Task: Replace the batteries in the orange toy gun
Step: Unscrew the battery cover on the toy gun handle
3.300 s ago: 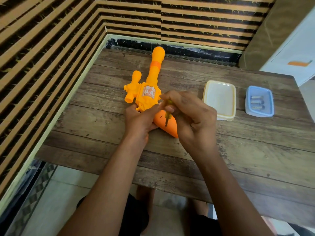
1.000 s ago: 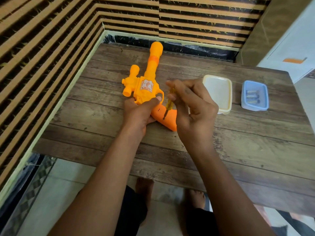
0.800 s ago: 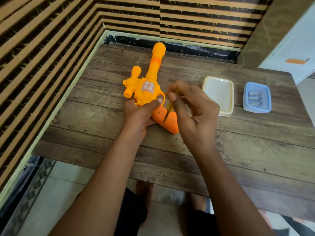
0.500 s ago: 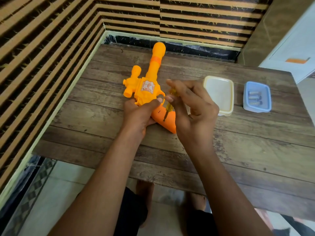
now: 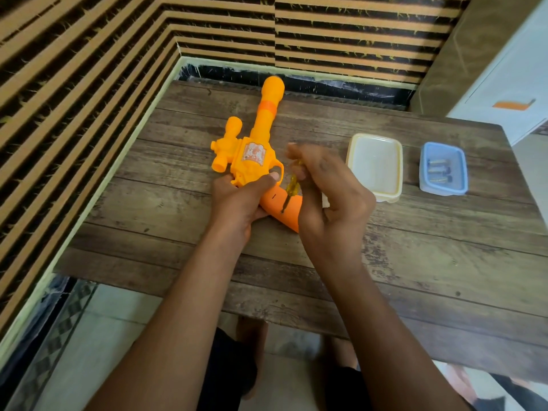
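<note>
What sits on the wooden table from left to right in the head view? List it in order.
In order: orange plastic toy gun → right hand gripping a yellow-handled screwdriver → cream rectangular plastic container → blue rectangular plastic container holding batteries.

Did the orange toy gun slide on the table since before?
No. The orange toy gun lies just as far from the cream box, its barrel tip near the back edge of the table.

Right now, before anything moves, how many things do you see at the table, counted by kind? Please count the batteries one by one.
toy gun: 1
screwdriver: 1
boxes: 2, a cream box and a blue box
batteries: 3, in the blue box
total: 7
</note>
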Tool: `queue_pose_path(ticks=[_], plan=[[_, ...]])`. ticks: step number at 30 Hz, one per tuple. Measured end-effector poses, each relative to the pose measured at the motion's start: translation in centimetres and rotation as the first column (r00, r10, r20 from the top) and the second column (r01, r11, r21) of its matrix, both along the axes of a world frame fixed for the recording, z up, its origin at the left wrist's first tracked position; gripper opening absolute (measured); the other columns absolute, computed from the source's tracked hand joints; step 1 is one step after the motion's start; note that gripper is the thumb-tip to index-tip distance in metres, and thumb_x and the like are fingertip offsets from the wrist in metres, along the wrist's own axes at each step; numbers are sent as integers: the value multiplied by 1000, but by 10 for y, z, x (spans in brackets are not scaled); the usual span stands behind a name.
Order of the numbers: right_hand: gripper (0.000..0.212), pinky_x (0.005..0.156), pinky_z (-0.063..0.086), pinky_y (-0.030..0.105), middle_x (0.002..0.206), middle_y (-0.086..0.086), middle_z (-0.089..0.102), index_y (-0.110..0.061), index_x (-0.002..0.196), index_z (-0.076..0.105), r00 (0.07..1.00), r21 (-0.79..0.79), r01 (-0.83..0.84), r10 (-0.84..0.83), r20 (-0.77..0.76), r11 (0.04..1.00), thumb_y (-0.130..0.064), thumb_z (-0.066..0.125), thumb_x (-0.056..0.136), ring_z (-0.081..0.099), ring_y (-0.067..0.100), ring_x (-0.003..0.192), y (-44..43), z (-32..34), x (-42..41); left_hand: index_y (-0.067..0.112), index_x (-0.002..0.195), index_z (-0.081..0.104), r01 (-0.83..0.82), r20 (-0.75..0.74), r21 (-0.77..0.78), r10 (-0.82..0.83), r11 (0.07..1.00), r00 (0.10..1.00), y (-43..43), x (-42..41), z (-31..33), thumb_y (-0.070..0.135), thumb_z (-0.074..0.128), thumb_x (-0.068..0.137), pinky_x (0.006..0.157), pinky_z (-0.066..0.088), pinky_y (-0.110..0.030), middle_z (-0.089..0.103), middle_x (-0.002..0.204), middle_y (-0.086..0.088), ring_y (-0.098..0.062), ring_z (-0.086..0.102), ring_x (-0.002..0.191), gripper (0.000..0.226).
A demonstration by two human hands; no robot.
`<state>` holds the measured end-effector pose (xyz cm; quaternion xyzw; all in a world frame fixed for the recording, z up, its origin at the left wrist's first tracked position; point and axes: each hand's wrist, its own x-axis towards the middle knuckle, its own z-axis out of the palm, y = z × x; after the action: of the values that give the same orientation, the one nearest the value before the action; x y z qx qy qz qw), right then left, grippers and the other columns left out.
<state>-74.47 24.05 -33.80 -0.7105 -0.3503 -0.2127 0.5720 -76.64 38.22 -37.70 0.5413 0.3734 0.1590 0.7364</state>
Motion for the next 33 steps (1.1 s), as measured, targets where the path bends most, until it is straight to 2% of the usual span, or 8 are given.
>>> queue_pose_path(ticks=[5, 10, 13, 18, 23, 25, 28, 33], plan=[[20, 76, 54, 40, 101, 20, 63, 5, 110, 76, 999, 29, 38, -38, 4, 999, 5, 76, 91, 65, 28, 91, 4, -2, 3, 9, 113, 74, 1, 0, 1, -1, 1000, 1000, -1, -1, 2, 18, 91, 71, 76, 66, -57, 79, 106, -15, -31, 79, 95, 46], [34, 92, 56, 33, 108, 16, 72, 7, 123, 70, 1000, 19, 10, -9, -2, 1000, 17, 66, 91, 71, 23, 102, 4, -1, 1, 8, 120, 73, -9, -13, -3, 9, 1000, 1000, 1, 0, -1, 11, 89, 80, 73, 65, -58, 79, 111, -15, -33, 78, 100, 43], [25, 86, 56, 38, 105, 17, 70, 5, 116, 73, 1000, 4, -8, 8, -18, 1000, 11, 68, 93, 69, 23, 99, 3, 0, -1, 8, 119, 73, -5, -14, -5, 5, 1000, 1000, 1, 0, 1, 12, 90, 79, 72, 66, -55, 79, 110, -15, -33, 78, 99, 43], [17, 72, 52, 45, 94, 19, 61, 3, 109, 77, 999, 25, 36, -35, -25, 999, 1, 77, 92, 63, 31, 87, 5, -1, 3, 8, 119, 72, -1, -18, -3, 1, 1000, 1000, 1, -1, 0, 15, 90, 75, 73, 66, -54, 78, 108, -15, -33, 78, 98, 47], [33, 87, 57, 34, 105, 12, 74, 4, 110, 76, 998, -3, -62, 62, -22, 998, 24, 63, 87, 71, 20, 101, 0, 3, 3, 6, 121, 73, -6, -3, -6, 6, 1000, 1000, 0, 0, 2, 20, 93, 63, 71, 66, -54, 78, 111, -15, -34, 78, 100, 63], [26, 88, 56, 32, 106, 12, 74, 4, 109, 76, 995, -5, -101, 101, -26, 995, 19, 66, 90, 71, 19, 102, 0, 4, 2, 5, 120, 72, 1, -1, -17, -1, 1000, 1000, 0, -1, 4, 18, 94, 69, 68, 65, -50, 78, 108, -15, -35, 77, 100, 57], [17, 78, 54, 41, 99, 15, 67, 2, 107, 78, 995, 27, -83, 84, -45, 996, 6, 76, 91, 67, 26, 94, 1, 2, 3, 8, 111, 73, 14, -1, -8, -14, 1000, 1000, -2, -2, 6, 32, 91, 48, 71, 66, -51, 78, 105, -16, -32, 78, 96, 70], [34, 85, 57, 39, 107, 12, 73, 1, 118, 75, 995, 39, -86, 88, -47, 996, 18, 69, 89, 71, 21, 101, 0, 2, 3, 8, 123, 72, -12, -18, -16, 12, 1000, 1000, 1, -1, 1, 13, 88, 82, 72, 66, -54, 78, 112, -15, -33, 77, 102, 44]])
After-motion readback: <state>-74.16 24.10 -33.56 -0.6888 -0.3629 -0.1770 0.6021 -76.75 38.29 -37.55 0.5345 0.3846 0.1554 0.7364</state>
